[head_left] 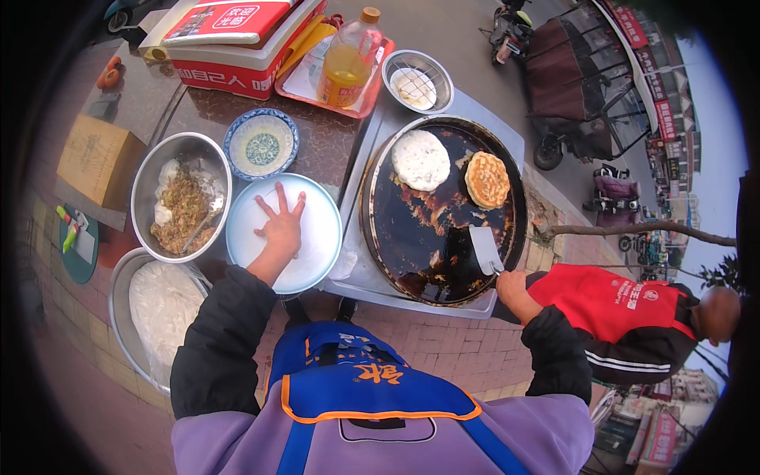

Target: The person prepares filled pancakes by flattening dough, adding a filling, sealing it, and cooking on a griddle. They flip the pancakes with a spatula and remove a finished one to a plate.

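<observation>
My left hand (pixel 281 227) lies with fingers spread over a round white plate with a pale blue rim (pixel 320 210). I cannot tell whether flour or oil coats it. My right hand (pixel 516 293) is closed round the handle of a metal spatula (pixel 483 248), whose flat blade is over the near right part of a large round griddle pan (pixel 427 249). Toward the pan's far side are a pale, floury flatbread (pixel 420 160) and, right of it, a browned flatbread (pixel 487 180). Dark oil and scorched crumbs cover the pan's bottom.
Left stand a metal bowl of minced filling (pixel 145 162), a basin of dough under plastic (pixel 119 305) and a patterned bowl (pixel 236 131). Behind are an oil bottle (pixel 348 65) on a red tray (pixel 378 70) and a wire-racked bowl (pixel 442 65). A person in red (pixel 609 305) stands right.
</observation>
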Demonstrator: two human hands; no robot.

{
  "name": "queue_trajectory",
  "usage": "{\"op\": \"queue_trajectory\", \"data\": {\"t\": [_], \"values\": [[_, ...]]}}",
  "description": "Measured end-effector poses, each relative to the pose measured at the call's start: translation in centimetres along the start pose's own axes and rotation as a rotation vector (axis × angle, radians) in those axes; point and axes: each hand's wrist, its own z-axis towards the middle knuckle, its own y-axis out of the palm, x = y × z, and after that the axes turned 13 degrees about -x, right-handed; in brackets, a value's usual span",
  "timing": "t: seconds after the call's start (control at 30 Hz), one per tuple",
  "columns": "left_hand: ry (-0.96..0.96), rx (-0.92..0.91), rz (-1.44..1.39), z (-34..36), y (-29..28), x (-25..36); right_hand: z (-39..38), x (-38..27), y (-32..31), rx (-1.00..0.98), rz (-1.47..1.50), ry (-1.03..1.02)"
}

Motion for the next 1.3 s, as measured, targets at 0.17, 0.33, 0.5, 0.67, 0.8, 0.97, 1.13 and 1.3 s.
{"op": "queue_trajectory", "data": {"t": [0.17, 0.33, 0.5, 0.67, 0.8, 0.97, 1.13, 1.3], "values": [[-0.008, 0.048, 0.031, 0.2, 0.4, 0.0, 3.8, -0.5, -1.2, -0.084, -0.138, -0.04], [-0.022, 0.055, 0.043, 0.4, 0.8, -0.1, 8.2, 0.6, -5.3, -0.127, -0.062, -0.148], [-0.032, 0.041, -0.041, 0.6, 0.9, -0.1, 10.2, 2.0, -6.4, -0.051, 0.456, -0.326], [-0.032, 0.072, -0.046, 0.5, 0.9, 0.0, 10.0, 0.7, -6.0, -0.462, 2.005, -0.606], [-0.013, 0.049, -0.189, 0.3, 0.8, 0.0, 9.8, 1.1, -6.8, -0.575, 2.45, -0.822], [-0.04, 0.047, -0.135, 0.7, 0.8, 0.1, 9.1, 6.2, -8.2, -0.615, 2.49, -1.138], [-0.095, 0.064, -0.104, 1.4, 1.2, 0.4, 7.7, 10.2, -10.1, -0.502, 2.6, -1.017], [-0.115, 0.094, -0.101, 1.6, 1.6, 0.6, 6.0, 9.7, -11.7, -0.166, 2.522, -0.789]]}}
